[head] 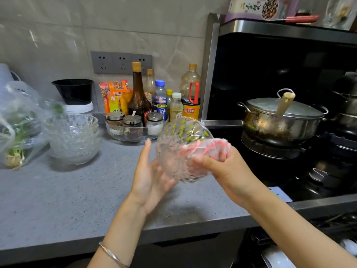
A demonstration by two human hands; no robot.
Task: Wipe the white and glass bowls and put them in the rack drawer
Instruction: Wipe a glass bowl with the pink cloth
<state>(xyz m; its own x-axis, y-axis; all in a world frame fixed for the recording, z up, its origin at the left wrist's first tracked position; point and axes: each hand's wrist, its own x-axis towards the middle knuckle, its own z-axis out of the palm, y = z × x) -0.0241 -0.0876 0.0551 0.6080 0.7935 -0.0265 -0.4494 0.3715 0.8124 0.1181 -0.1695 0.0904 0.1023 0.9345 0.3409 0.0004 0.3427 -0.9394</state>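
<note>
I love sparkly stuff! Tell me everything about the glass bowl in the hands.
The glass bowl is clear, with a cut, bumpy pattern. It is held tilted above the grey counter, its mouth turned to the right. The left hand cradles its underside; the right hand presses a pink-and-white cloth inside it.

Clear cut-patterned glass bowl [179, 151], pink-and-white striped cloth [208, 149], speckled grey counter [77, 194], brown sauce bottle [138, 97].

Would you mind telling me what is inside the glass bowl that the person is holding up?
A pink-and-white cloth, gripped by the right hand, lies inside the glass bowl and over its rim. The left hand supports the bowl from outside. The right fingers inside are hidden by the cloth.
</note>
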